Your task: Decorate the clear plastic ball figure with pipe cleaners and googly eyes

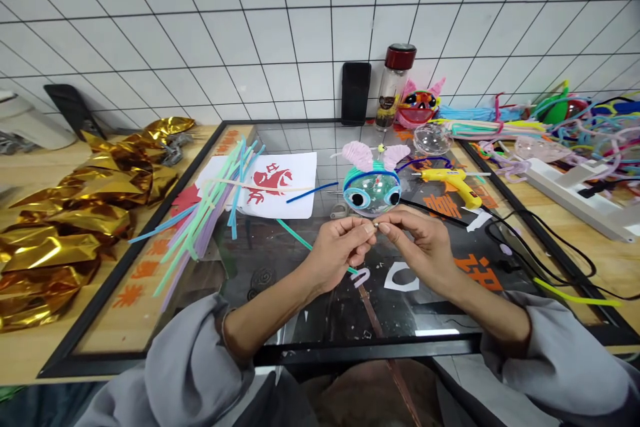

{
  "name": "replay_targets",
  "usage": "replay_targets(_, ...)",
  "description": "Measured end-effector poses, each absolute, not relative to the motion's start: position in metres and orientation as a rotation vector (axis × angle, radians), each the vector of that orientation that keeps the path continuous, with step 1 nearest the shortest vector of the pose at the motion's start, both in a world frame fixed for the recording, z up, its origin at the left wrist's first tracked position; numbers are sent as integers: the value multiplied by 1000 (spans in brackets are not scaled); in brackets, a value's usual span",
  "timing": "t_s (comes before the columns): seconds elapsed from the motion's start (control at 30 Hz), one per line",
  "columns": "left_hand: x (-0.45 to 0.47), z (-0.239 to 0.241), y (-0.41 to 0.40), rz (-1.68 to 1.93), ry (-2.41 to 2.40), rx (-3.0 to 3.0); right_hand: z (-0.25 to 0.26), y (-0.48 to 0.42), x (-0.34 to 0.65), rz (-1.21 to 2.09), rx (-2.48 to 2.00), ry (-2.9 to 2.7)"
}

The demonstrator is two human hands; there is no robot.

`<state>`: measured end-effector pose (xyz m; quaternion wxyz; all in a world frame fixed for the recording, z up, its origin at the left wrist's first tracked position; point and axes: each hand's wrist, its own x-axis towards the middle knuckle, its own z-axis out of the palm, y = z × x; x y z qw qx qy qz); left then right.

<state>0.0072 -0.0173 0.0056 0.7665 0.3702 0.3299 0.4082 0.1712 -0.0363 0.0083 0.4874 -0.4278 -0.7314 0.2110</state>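
My left hand [343, 247] and my right hand [423, 243] meet at the fingertips over the middle of the dark glass panel. Both are closed in a pinch, with a tiny piece between them too small to name. Just beyond them sits a clear ball craft animal [373, 190] with big round eyes, a blue and teal band and pink fuzzy ears. Below my fingers lie a bent pale pink pipe cleaner [361, 277], a green pipe cleaner [295, 233] and a white paper scrap with a round cut-out [401, 277].
Left are loose pipe cleaners [200, 213], a white sheet with a red paper cutting [277, 187] and gold foil [55, 233]. Right are a yellow glue gun [453, 183], its black cord and a white power strip [585, 197]. A phone [355, 93] and a bottle [393, 90] stand against the wall.
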Motion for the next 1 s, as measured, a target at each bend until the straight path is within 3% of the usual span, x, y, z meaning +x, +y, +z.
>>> replay_targets(0.33,9,1,-19,939,858,991,7,-35,173,-127,-922,-2051)
replay_targets(0.7,3,1,-21,885,981,1483,7,-35,172,-533,-1052,-2290)
replay_targets(1.0,2,-1,-19,748,906,1648,-2,-42,171,-449,-1070,-2292)
